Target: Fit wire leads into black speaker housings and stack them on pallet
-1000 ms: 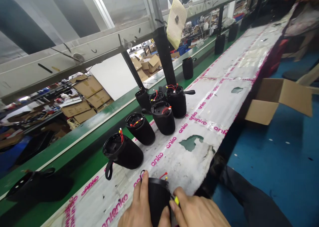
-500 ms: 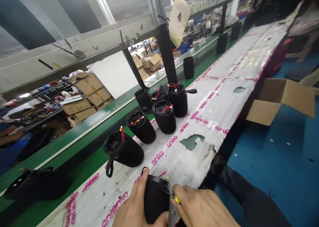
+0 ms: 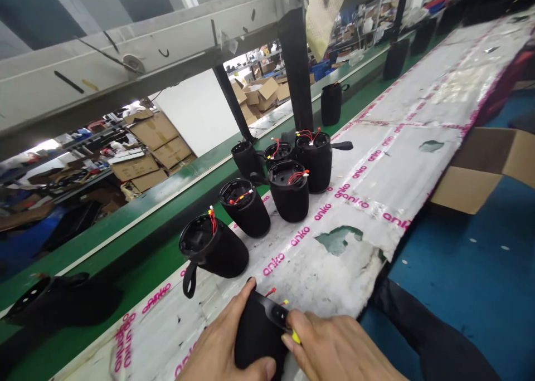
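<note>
At the near edge of the bench, my left hand (image 3: 228, 339) is wrapped round a black fabric-covered cylindrical speaker shell (image 3: 257, 336), its thumb on the near side. Red and yellow wire ends rise from behind the shell's rim. My right hand (image 3: 330, 342) is closed on a small yellow-handled tool (image 3: 296, 336) at the rim by a strip with small holes. The tool's tip is hidden. Just beyond my hands lies a tilted speaker shell (image 3: 225, 253) with a strap loop and red wires. Behind it stand more such shells (image 3: 292, 200), open ends up.
A white sheet printed in pink (image 3: 288, 264) covers the bench, with a torn hole (image 3: 338, 239). Beside it runs a green conveyor (image 3: 156, 236) carrying more shells (image 3: 331, 105). An open cardboard box (image 3: 466, 189) is at the right. A metal frame (image 3: 179, 49) spans above.
The scene has shifted slightly in view as the camera turned. The held shell leans a little more to the left. Both hands keep their holds, and the yellow-handled tool stays at the rim.
</note>
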{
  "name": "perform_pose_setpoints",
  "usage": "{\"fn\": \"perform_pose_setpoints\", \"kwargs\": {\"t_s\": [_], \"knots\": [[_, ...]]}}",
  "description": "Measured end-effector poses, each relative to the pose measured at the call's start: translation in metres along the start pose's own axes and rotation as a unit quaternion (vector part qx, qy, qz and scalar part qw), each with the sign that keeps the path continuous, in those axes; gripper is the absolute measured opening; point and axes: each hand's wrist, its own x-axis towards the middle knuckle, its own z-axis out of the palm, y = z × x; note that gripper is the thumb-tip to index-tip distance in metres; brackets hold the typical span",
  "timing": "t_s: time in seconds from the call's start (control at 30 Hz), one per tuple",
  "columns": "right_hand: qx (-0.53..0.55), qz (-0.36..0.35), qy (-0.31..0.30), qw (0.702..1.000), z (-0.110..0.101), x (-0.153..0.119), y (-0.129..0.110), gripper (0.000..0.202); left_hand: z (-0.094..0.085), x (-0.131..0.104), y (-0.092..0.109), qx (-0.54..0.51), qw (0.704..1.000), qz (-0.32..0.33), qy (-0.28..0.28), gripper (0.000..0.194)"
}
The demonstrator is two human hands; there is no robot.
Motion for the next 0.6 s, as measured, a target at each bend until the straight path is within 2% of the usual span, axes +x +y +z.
{"fn": "perform_pose_setpoints", "kwargs": {"t_s": [0.23, 0.47, 0.53, 0.6], "knots": [[-0.025, -0.011, 0.038, 0.999, 0.007, -0.002, -0.001, 0.014, -0.002, 0.001, -0.006, -0.043, 0.999, -0.006, -0.014, 0.100], [-0.033, -0.008, 0.047, 0.998, 0.009, 0.000, -0.003, 0.002, -0.008, -0.004, 0.002, -0.045, 0.998, -0.020, -0.032, 0.097], [-0.017, 0.003, 0.041, 0.999, 0.007, 0.001, -0.006, 0.003, -0.008, -0.006, 0.004, -0.049, 0.998, -0.007, -0.024, 0.096], [-0.002, 0.013, 0.054, 0.998, 0.007, -0.001, -0.009, 0.012, -0.007, -0.007, 0.004, -0.053, 0.998, 0.010, -0.012, 0.096]]}}
